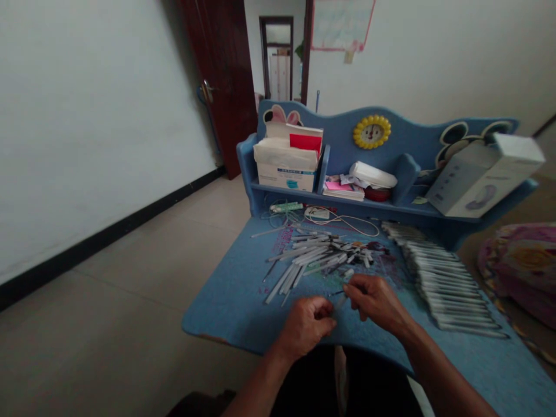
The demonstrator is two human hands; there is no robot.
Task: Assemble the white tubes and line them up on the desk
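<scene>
My left hand (306,324) is curled closed near the front edge of a blue desk (226,301), pinching the end of a thin pen part (339,302). My right hand (376,301) is also closed, its fingertips pinching the same small piece from the other side. Just beyond both hands lies a loose heap of grey pen tubes and small pen parts (317,258). To the right, a long neat row of assembled pens (447,284) lies side by side.
The desk's blue shelf (347,202) holds a white box with papers (289,162), a stack of booklets (343,188), a sun-shaped clock (372,131) and a large white carton (482,176). A white cable (347,223) lies under it. A dark door (221,75) stands open behind.
</scene>
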